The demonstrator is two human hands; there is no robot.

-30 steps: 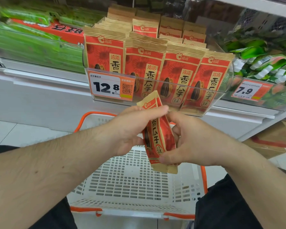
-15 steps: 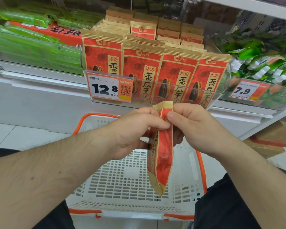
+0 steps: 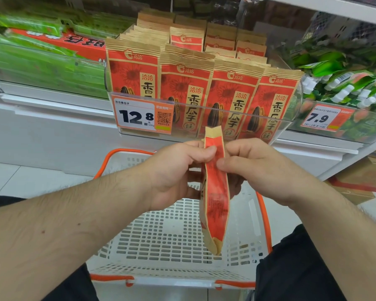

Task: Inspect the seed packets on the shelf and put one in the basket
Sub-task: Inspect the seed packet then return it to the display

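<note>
A red and tan seed packet (image 3: 216,203) hangs edge-on above the white basket (image 3: 172,240) with orange handles. My left hand (image 3: 178,170) pinches its upper part from the left, and my right hand (image 3: 254,168) pinches it from the right. The packet's tan top sticks up between my thumbs, and its bottom corner points down into the basket. Several matching seed packets (image 3: 230,94) stand in rows in a clear shelf bin (image 3: 204,135) just beyond my hands.
A price tag reading 12.8 (image 3: 142,116) is fixed to the bin front. Green snack packs (image 3: 41,61) fill the shelf to the left, and green bottled items (image 3: 345,83) with a 7.9 tag (image 3: 321,118) lie to the right. Cardboard boxes (image 3: 365,177) sit on the floor at right.
The packet has turned from facing me to edge-on and now hangs lower. My right hand shifted from its lower side up to the top, beside my left hand.
</note>
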